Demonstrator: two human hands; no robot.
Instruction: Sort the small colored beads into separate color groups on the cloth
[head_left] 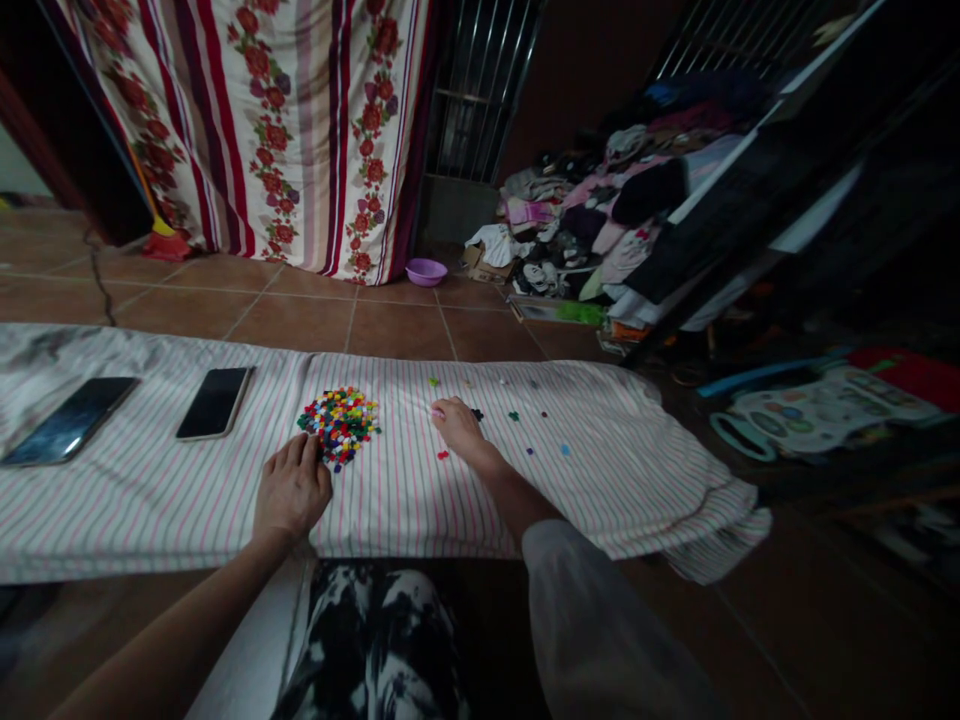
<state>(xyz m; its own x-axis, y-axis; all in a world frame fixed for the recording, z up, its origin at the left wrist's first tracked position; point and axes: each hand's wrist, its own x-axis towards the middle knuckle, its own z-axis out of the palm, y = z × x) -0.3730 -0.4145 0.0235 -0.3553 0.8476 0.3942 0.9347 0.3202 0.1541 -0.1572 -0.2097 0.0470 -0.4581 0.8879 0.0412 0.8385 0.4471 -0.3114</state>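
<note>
A heap of small multicoloured plastic pieces [341,425] lies on a striped cloth [405,510]. At its lower left edge my left hand [291,487] rests palm down, fingers stretched toward the heap, with nothing seen in it. Right of the heap, my right hand [459,428] is low over the cloth, fingertips pinched at a small pink piece [437,412]. Small groups sorted by colour lie around it: red pieces [442,455], light green pieces [433,381], black pieces [478,415], dark green pieces [514,415] and light blue pieces [565,450].
Two phones, a larger phone [71,420] and a smaller phone [215,403], lie left of the heap. Beyond the cloth are a tiled floor, a purple basin [426,272], a flowered curtain [300,130] and a clothes pile [592,210]. A red broom [166,243] stands far left.
</note>
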